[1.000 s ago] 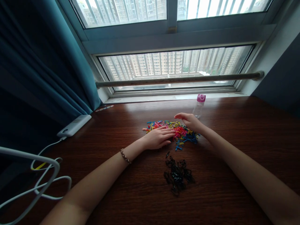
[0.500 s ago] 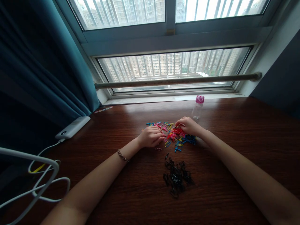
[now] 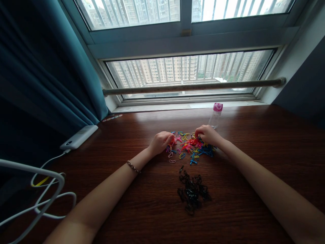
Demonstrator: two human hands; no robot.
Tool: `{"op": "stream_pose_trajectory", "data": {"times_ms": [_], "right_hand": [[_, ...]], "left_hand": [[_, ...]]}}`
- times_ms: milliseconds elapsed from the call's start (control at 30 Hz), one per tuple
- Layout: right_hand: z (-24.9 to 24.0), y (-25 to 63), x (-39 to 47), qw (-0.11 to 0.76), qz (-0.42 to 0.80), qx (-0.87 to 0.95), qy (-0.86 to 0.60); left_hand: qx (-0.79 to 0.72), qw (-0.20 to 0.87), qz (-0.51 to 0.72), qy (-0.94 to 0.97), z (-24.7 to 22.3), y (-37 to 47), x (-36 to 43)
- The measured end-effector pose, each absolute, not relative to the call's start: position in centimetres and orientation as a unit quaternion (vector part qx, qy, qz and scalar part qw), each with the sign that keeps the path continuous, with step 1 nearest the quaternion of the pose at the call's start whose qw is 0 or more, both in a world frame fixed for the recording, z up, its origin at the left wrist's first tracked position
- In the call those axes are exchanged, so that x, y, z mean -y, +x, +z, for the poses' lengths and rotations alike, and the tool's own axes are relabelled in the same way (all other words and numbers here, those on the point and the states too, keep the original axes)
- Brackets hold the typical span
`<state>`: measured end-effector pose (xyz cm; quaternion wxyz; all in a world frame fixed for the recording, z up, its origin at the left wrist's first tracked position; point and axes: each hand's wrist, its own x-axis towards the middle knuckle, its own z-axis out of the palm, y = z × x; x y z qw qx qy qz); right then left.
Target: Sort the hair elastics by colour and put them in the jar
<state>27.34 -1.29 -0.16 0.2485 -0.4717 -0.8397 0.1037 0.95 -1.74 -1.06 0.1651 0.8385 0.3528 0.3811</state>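
Small bands in pink, red, yellow and blue lie in a loose pile (image 3: pixel 189 146) on the brown wooden table (image 3: pixel 142 200). At the pile's left edge is my left hand (image 3: pixel 159 143), its fingers closed together over pink and red bands; what they pinch is too small to make out. My right hand (image 3: pixel 207 135) is at the pile's upper right, fingers curled down and closed, with something tiny and hidden at the fingertips. Nearer to me than the coloured pile sits a separate heap of black bands (image 3: pixel 192 193), touched by neither hand.
A clear bottle with a pink cap (image 3: pixel 215 116) stands just behind my right hand. To the left are a white power strip or box (image 3: pixel 79 137), white cables (image 3: pixel 57 183) and a blue curtain (image 3: pixel 76 78). A metal rail (image 3: pixel 188 88) crosses the window.
My left hand has drawn its fingers together and shifted slightly up, uncovering bands beneath it. My right hand has moved a little to the right and up.
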Motion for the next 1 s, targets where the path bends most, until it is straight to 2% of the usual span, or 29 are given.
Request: {"op": "stream_pose_trajectory", "data": {"times_ms": [133,267,400,633,800,1000], "right_hand": [[0.1,27.5,1.4,0.277,0.101,0.822,-0.488],[-0.3,26.9,1.3,0.277,0.132,0.848,-0.433],[-0.8,26.8,0.9,0.248,0.132,0.873,-0.399],[-0.5,28.6,0.3,0.27,0.183,0.841,-0.432],[-0.5,29.2,0.2,0.276,0.233,0.819,-0.445],[0.2,28.9,0.9,0.242,0.16,0.837,-0.464]], "left_hand": [[-0.355,0.07,0.337,0.869,-1.4,1.0,1.1],[-0.357,0.014,0.339,0.87,-1.3,1.0,1.2],[-0.306,-0.006,0.308,0.901,-0.8,1.3,2.0],[-0.192,-0.033,0.179,0.964,-0.3,2.0,2.9],[-0.197,-0.036,0.191,0.961,-0.4,2.0,2.9],[-0.273,-0.041,0.243,0.93,-1.1,1.7,2.2]]}}
